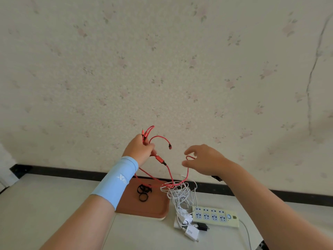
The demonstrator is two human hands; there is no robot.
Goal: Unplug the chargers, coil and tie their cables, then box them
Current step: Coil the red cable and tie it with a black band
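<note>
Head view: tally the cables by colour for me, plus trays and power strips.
red cable: 1
white cable tangle: 1, the number of cables in it cannot be told
tray: 1
power strip: 1
Total: 4, counting the tangle as one

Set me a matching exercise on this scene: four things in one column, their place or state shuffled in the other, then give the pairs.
Things:
1. red cable
2. black loops
3. power strip
4. white cables

Place or state:
A. lying on the brown tray
B. gripped in the left hand, raised
C. pale yellow, flat on the table
D. tangled heap beside the tray

Pairs: 1-B, 2-A, 3-C, 4-D.
</note>
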